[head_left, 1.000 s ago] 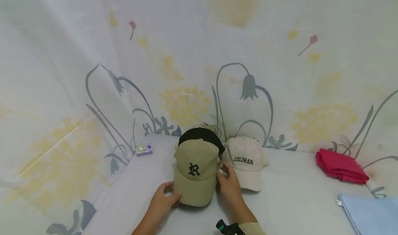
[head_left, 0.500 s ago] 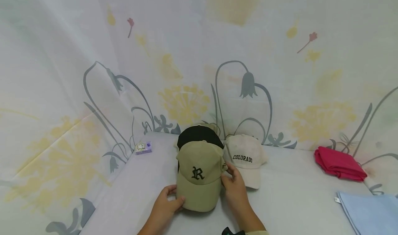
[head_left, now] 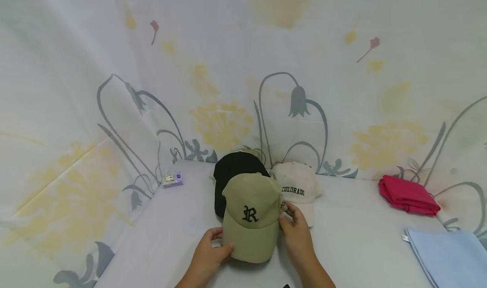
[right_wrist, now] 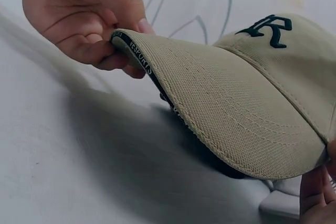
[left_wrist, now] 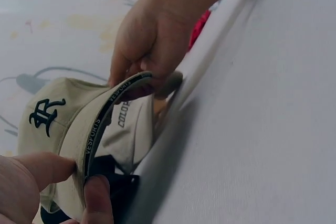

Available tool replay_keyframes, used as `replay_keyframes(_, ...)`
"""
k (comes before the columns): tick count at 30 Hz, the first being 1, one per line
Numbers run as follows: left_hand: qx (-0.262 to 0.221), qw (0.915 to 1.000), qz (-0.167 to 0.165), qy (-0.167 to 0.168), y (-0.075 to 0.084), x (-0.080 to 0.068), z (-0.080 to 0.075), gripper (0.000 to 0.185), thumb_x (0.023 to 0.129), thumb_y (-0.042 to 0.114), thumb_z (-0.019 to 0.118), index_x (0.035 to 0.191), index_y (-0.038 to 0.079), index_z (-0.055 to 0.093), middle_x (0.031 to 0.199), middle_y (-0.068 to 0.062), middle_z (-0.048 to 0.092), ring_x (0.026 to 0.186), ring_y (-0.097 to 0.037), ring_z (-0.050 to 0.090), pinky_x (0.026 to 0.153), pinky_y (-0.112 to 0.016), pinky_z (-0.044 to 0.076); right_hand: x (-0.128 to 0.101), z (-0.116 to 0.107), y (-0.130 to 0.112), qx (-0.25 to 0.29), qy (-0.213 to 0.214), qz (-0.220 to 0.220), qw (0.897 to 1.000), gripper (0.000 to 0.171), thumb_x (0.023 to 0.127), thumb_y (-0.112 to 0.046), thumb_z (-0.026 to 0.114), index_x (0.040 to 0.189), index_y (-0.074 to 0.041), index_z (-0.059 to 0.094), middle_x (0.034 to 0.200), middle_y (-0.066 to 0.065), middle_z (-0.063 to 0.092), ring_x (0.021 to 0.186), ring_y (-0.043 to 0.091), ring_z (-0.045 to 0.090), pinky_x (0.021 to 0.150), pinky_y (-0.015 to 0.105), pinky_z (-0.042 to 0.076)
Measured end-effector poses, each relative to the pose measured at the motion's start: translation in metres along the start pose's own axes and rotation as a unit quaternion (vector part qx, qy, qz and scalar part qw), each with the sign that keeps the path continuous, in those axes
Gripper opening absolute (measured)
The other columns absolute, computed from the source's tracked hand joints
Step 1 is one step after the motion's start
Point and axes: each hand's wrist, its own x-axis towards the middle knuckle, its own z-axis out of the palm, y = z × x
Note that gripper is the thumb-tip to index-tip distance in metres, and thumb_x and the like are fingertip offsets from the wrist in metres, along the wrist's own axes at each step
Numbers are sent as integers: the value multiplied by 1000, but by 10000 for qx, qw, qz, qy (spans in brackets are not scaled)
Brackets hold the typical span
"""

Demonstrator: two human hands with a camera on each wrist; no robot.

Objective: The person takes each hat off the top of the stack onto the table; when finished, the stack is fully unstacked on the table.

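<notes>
Both hands hold a khaki baseball cap (head_left: pixel 251 220) with a dark embroidered R, its brim facing the wearer of the head camera. The left hand (head_left: pixel 213 252) pinches the brim's left edge between thumb and fingers, seen closely in the left wrist view. On the other side, the right hand (head_left: pixel 298 233) grips the cap where brim and crown meet. In the right wrist view the brim (right_wrist: pixel 226 103) is tilted above the bed-like white surface, casting a shadow. Behind it lies a black cap (head_left: pixel 237 165), partly covered. A cream cap (head_left: pixel 294 180) lettered COLORADO sits right of it, its brim partly hidden.
A small purple box (head_left: pixel 173 180) lies at the back left of the white surface (head_left: pixel 350 224). At the right are a folded red cloth (head_left: pixel 409 195) and a folded light blue cloth (head_left: pixel 449 254). A flower-printed fabric wall (head_left: pixel 228 68) rises behind.
Both hands have drawn the khaki cap toward the wearer and to the right, away from the black cap. More of the black cap shows now, and less of the cream one.
</notes>
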Motion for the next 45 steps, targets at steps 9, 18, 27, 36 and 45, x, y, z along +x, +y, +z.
replay_keyframes(9, 294, 9995, -47, -89, 7, -3, 12, 69, 92, 20, 79, 146, -5, 45, 142, -24, 52, 97, -18, 64, 82, -33, 59, -9, -18, -6, 52, 104, 91, 9999, 49, 108, -10, 55, 155, -8, 42, 155, 13, 47, 137, 26, 53, 98, 18, 51)
replay_keyframes(18, 106, 9993, -96, -335, 12, -3, 28, 66, 93, 17, 79, 145, -4, 45, 141, -23, 51, 96, -19, 63, 82, -34, 59, -16, -38, -12, -82, 198, 212, 9995, 49, 108, -10, 54, 155, -11, 41, 156, 11, 44, 135, 25, 54, 99, 19, 52)
replay_keyframes(27, -157, 9987, -42, -492, 16, -1, 50, 65, 92, 12, 79, 144, -5, 46, 140, -23, 50, 95, -19, 64, 83, -34, 60, -20, -63, -11, -244, 296, 334, 9987, 50, 109, -13, 51, 158, -11, 37, 160, 11, 39, 139, 26, 52, 100, 15, 50)
replay_keyframes(36, -66, 9976, 101, -676, 20, 5, 72, 61, 91, 10, 78, 142, -3, 49, 137, -19, 52, 94, -19, 63, 80, -34, 60, -21, -85, -7, -313, 506, 408, 9974, 53, 110, -13, 51, 160, -9, 34, 161, 14, 37, 124, 9, 59, 92, 10, 49)
replay_keyframes(45, -57, 9967, 240, -769, 23, 9, 92, 57, 89, 9, 78, 137, -3, 51, 132, -17, 53, 90, -19, 61, 78, -33, 59, -22, -104, -9, -165, 626, 489, 9967, 55, 111, -13, 47, 163, -9, 28, 164, 12, 34, 143, 20, 43, 93, 5, 47)
